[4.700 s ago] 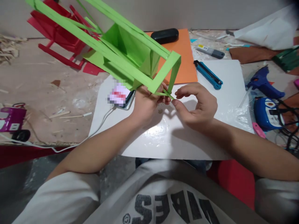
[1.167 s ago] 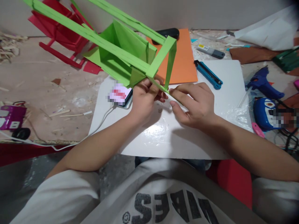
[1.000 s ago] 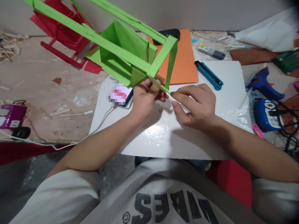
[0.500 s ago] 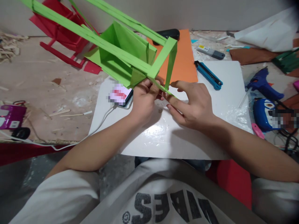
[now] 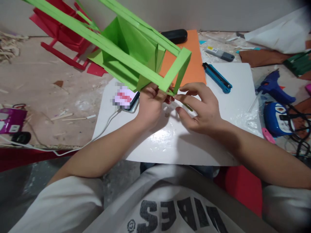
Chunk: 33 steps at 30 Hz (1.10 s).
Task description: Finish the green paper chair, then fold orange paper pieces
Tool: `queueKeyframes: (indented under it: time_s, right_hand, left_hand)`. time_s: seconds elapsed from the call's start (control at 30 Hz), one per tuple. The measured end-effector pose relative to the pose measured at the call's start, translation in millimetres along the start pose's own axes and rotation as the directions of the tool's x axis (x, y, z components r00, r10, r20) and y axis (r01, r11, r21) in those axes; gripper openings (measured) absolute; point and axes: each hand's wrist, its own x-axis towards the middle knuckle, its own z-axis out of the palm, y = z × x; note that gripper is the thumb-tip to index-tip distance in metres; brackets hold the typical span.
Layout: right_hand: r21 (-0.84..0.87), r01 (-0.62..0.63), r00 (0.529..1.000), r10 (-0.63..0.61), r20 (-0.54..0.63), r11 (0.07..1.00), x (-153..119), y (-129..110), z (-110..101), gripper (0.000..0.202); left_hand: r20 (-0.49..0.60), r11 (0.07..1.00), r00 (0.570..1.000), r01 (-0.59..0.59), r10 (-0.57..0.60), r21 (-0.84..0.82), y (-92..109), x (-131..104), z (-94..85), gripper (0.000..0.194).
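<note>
A green paper frame structure (image 5: 131, 61) slants from the upper left down to the middle, with an open box-like part inside it. My left hand (image 5: 151, 103) is closed on its lower right end, fingertips partly hidden under the paper. My right hand (image 5: 200, 108) is beside the same corner, fingers apart and curved, the index fingertip by the corner. A thin green strip end (image 5: 188, 107) shows between the fingers of my right hand and the white board (image 5: 155, 145) below.
Behind lie an orange sheet (image 5: 194, 61), a black object (image 5: 176, 36) and a teal cutter (image 5: 217, 77). A red paper model (image 5: 70, 38) stands at upper left. A lit phone (image 5: 125, 98), a blue glue gun (image 5: 275, 89) and a blue case (image 5: 275, 119) flank my hands.
The green structure's near corner has shifted right and slightly down. My right hand's fingers have spread and moved off the strip at the corner. My left hand keeps its hold.
</note>
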Motion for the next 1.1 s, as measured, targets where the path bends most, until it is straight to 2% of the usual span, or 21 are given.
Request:
queueKeyframes:
  time_s: [0.17, 0.3, 0.4, 0.67, 0.73, 0.87, 0.97, 1.1]
  right_hand:
    - [0.166, -0.003, 0.999, 0.011, -0.049, 0.986, 7.7, -2.9, -5.4, 0.033]
    - [0.292, -0.098, 0.995, 0.104, -0.005, 0.952, 7.7, -6.2, -7.3, 0.027]
    - [0.331, -0.090, 0.993, 0.110, -0.042, 0.939, 6.0, -8.2, -5.5, 0.022]
    - [0.199, 0.008, 0.991, 0.018, -0.130, 0.980, 4.9, -9.9, -1.3, 0.028]
    - [0.166, 0.022, 0.989, 0.002, -0.146, 0.986, 4.1, -10.3, -0.1, 0.031]
    - [0.115, -0.044, 0.994, 0.055, -0.098, 0.992, 0.7, -10.2, 2.3, 0.036]
    - [0.064, -0.077, 0.994, 0.081, -0.070, 0.995, 0.0, -9.6, 3.2, 0.039]
    - [0.053, 0.022, 0.984, -0.012, -0.178, 0.998, 5.5, -12.1, 2.7, 0.034]
  left_hand:
    - [0.029, 0.999, 0.999, -0.025, 0.026, -0.033, 7.3, -2.3, 3.9, 0.051]
    - [0.004, 0.999, 0.999, 0.034, -0.034, -0.007, 12.9, -3.6, 6.9, 0.052]
    - [-0.001, 0.999, 0.999, 0.049, -0.049, -0.006, 14.7, -3.5, 8.2, 0.053]
    - [0.034, 0.998, 0.999, -0.016, 0.018, -0.067, 12.5, -4.0, 8.4, 0.050]
    - [0.025, 0.999, 1.000, -0.002, 0.003, -0.052, 14.1, -4.3, 9.0, 0.047]
    - [-0.026, 0.997, 0.996, 0.080, -0.080, -0.007, 15.3, -4.1, 8.6, 0.041]
    - [0.008, 0.998, 0.998, 0.055, -0.055, -0.040, 11.4, -3.0, 6.3, 0.040]
    - [0.019, 0.998, 1.000, 0.020, -0.019, -0.067, 9.3, -2.7, 6.2, 0.042]
